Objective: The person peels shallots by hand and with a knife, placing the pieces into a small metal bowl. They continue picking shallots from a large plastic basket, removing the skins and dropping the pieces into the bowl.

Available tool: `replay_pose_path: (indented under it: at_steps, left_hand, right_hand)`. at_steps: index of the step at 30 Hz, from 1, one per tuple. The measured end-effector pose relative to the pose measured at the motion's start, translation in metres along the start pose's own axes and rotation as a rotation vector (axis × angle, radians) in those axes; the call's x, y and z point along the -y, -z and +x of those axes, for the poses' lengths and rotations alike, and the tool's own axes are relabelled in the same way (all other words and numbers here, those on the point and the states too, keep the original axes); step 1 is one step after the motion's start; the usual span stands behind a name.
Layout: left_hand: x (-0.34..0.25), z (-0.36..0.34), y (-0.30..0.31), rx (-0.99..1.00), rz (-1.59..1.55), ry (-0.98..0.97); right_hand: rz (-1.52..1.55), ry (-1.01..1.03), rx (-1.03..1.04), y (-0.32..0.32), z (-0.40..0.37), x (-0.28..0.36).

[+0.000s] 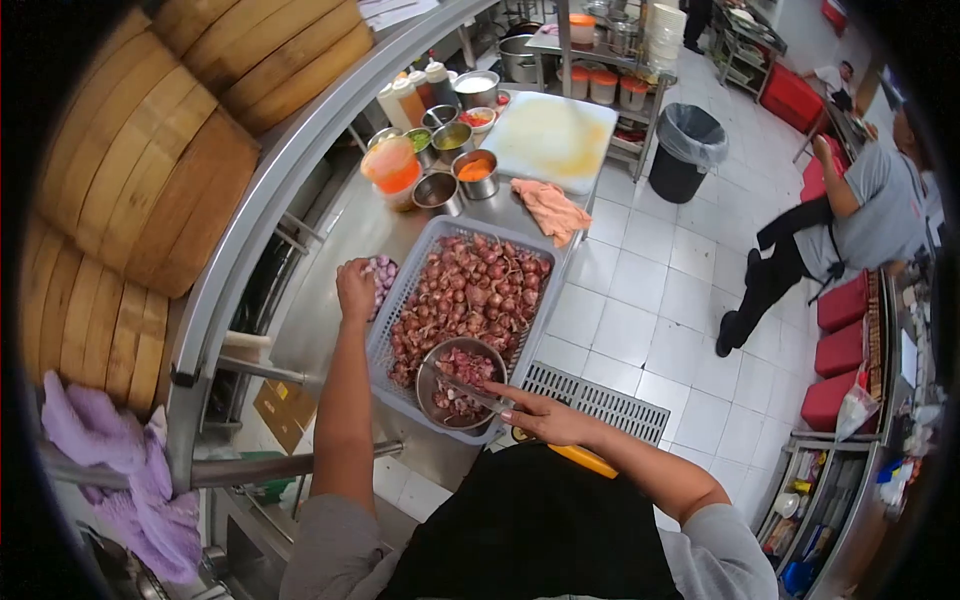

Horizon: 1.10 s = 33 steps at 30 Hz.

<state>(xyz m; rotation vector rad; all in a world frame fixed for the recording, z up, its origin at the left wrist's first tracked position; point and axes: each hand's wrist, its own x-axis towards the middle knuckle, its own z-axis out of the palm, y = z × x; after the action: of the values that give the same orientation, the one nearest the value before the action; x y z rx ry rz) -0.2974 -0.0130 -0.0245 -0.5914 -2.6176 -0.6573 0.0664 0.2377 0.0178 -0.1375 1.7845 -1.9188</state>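
Observation:
A grey plastic basket [377, 345] full of unpeeled shallots [470, 290] stands in front of me on the steel table. In its near end sits a metal bowl [424, 402] with shallot skins and trimmings [465, 400]. My right hand [550, 415] grips a knife [462, 384], its blade lying across above the bowl. To the left of the basket, my left hand [354, 290] is at a small heap of peeled shallots [382, 278]. Its fingers are curled, and whatever they hold is hidden.
Beyond the basket are a cutting board [540, 140], an orange cloth [550, 208], and several metal pots [476, 174]. Bamboo steamers [130, 150] are stacked at left beside a metal rail. On the right are a bin [683, 155] and a walking co-worker [850, 220].

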Motion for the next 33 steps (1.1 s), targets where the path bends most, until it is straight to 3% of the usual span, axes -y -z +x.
replay_pose_path:
  at_steps: [3, 7, 10, 12, 14, 16, 18, 19, 21, 24, 29, 33]
  left_hand:
    - [-0.003, 0.006, -0.001, 0.137, 0.068, -0.057]
    - [0.003, 0.008, -0.009, 0.167, 0.081, -0.122]
    - [-0.006, 0.012, -0.01, 0.07, 0.021, -0.156]
    - [-0.024, 0.014, -0.005, -0.104, -0.102, -0.107]
    - [-0.055, 0.013, -0.007, -0.087, -0.245, -0.043]
    - [-0.09, 0.006, -0.012, 0.347, -0.451, 0.029]
    - [-0.121, -0.008, -0.021, 0.429, -0.448, -0.16]
    - [-0.134, -0.016, -0.029, 0.43, -0.453, -0.163]
    - [-0.157, -0.03, -0.042, 0.291, -0.353, -0.465]
    - [-0.18, -0.042, -0.054, 0.354, -0.318, -0.353]
    - [-0.192, -0.04, -0.06, 0.418, -0.212, -0.338]
    - [-0.179, -0.047, -0.061, 0.284, -0.208, -0.449]
  right_hand:
    - [0.04, -0.004, -0.06, 0.007, -0.015, -0.005]
    - [0.121, 0.036, -0.15, 0.012, -0.03, -0.019]
    - [0.12, 0.098, -0.207, 0.02, -0.04, -0.023]
    - [0.479, 0.127, -0.221, 0.026, -0.047, -0.019]
    - [0.522, 0.153, -0.257, 0.029, -0.051, -0.009]
    - [0.686, 0.202, -0.296, 0.036, -0.056, -0.008]
    - [0.698, 0.22, -0.284, 0.044, -0.059, -0.001]
    - [0.668, 0.225, -0.3, 0.047, -0.061, 0.003]
    - [0.644, 0.247, -0.322, 0.051, -0.065, 0.005]
    - [0.643, 0.246, -0.344, 0.052, -0.069, 0.003]
    - [0.599, 0.279, -0.317, 0.045, -0.071, -0.012]
    - [0.545, 0.259, -0.316, 0.042, -0.071, -0.012]
